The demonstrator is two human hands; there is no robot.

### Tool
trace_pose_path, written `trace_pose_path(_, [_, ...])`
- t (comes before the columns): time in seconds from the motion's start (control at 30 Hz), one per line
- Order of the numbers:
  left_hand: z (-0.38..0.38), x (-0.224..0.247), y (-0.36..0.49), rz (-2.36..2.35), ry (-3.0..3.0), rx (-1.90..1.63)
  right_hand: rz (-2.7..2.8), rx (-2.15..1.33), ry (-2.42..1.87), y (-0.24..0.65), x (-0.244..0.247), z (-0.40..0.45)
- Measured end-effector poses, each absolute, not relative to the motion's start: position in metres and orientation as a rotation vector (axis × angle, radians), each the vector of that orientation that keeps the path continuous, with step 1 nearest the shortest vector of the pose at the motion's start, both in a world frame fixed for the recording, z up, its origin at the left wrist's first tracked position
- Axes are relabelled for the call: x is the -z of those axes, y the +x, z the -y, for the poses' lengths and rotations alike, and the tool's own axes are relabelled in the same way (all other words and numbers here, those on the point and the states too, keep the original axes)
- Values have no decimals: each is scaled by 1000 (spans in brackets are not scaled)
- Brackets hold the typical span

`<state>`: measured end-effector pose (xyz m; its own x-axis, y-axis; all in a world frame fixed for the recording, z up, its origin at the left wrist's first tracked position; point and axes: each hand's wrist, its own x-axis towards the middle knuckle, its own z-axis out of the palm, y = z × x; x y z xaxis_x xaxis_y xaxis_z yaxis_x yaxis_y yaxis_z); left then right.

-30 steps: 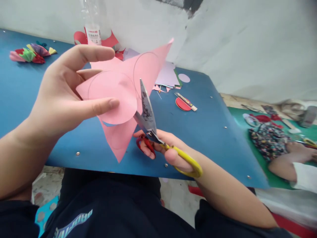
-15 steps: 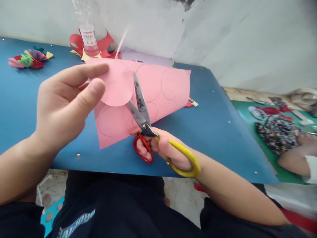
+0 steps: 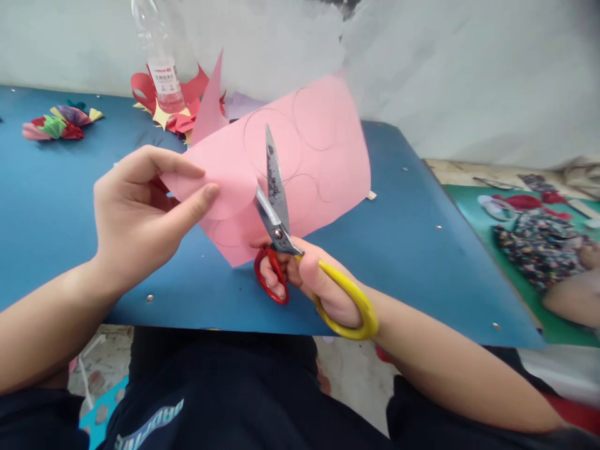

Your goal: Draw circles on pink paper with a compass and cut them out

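Between thumb and fingers, my left hand (image 3: 145, 212) pinches the rounded, partly cut edge of a pink paper sheet (image 3: 323, 169). Several pencilled circles show on the sheet, which is held above the table and bends at its right side. My right hand (image 3: 319, 281) grips a pair of scissors (image 3: 278, 231) with one red and one yellow handle loop. The blades are spread, pointing away from me, with the paper at the cut edge between them. Behind my left fingers a pointed pink strip of the paper stands up.
A clear bottle (image 3: 166, 84) stands at the wall among red and yellow paper scraps (image 3: 192, 94). Folded coloured paper (image 3: 63, 122) lies at the left on the blue table (image 3: 398, 269). At right, another person's arm (image 3: 576, 297) rests by a patterned cloth item (image 3: 539, 250) on a green surface.
My left hand has moved down and right, turning the pink sheet so its right side rises. The pointed strip has swung upright. The scissors have barely shifted.
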<state>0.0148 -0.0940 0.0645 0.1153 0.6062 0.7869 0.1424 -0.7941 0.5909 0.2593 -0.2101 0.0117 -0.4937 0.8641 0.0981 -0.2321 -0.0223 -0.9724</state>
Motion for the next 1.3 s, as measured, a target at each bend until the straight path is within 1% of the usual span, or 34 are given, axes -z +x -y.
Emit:
trace_pose_path(0.1, [92, -65, 13, -579, 2114, -1693, 1460, -1600, -734, 261, -15, 211])
trace_pose_path(0.3, [88, -66, 5, -442, 2246, -1520, 1518, -1497, -770, 264, -21, 212])
trace_pose_path(0.53, [63, -59, -5, -236, 2358, -1558, 1492, -1611, -683, 263, -21, 212])
trace_pose_path(0.63, [60, -63, -9, -183, 2363, -1449, 1475, -1671, -584, 262, -17, 211])
trace_pose_path(0.9, [69, -90, -17, -342, 2348, -961, 1399, -1800, -567, 261, -16, 209])
trace_pose_path(1.1, [77, -99, -19, -381, 2502, -807, 1344, -1867, -681, 262, -25, 211])
trace_pose_path(1.2, [80, -102, -22, -418, 2489, -773, 1386, -1904, -765, 265, -28, 210])
trace_pose_path(1.3, [83, -103, -25, -416, 2473, -771, 1421, -1848, -782, 265, -26, 211])
